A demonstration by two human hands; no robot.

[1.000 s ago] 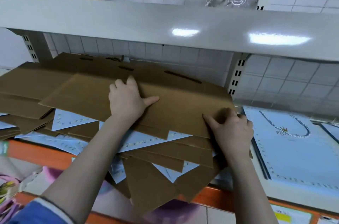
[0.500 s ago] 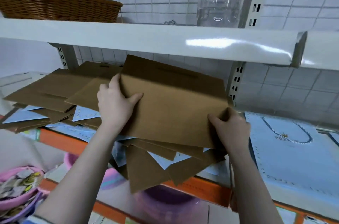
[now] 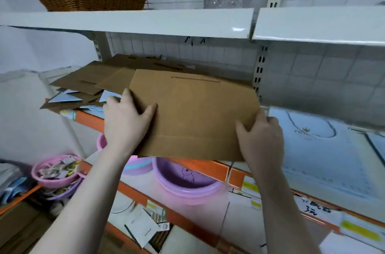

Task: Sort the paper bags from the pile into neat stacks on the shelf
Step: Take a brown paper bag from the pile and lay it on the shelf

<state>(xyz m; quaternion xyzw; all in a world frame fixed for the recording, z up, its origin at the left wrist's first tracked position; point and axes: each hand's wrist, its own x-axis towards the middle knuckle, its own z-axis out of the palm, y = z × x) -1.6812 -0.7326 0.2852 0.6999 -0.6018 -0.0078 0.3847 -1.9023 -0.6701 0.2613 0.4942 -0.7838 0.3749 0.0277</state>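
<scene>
Lifted clear of the pile (image 3: 83, 89) since the earlier frame: one brown paper bag (image 3: 193, 116), flat and folded, now out in front of the shelf (image 3: 91, 117) edge rather than lying on the heap. Drawn back and raised a little, by the look of it, with its near edge hanging over the orange rail and the purple basin (image 3: 187, 181) below.

At far left, left behind on the shelf: the remaining brown bags and a few pale blue ones, fanned out crooked and overlapping, not yet squared.

Next, the left hand (image 3: 125, 122), wrapped round the bag's left edge, thumb on top, fingers tucked beneath. Then the bag itself, held level or nearly so, slot handle toward the wall. Then the right hand (image 3: 260, 139), gripping the lower right corner the same way, thumb over; fingers underneath probably curled, though hidden by the paper.

At right, lying flat on the neighbouring bay: a white bag with rope handle (image 3: 312, 143), apparently the start of a separate stack.

Judged from this: one bag picked out, carried between both hands, not yet placed; most of the pile still unsorted.
</scene>
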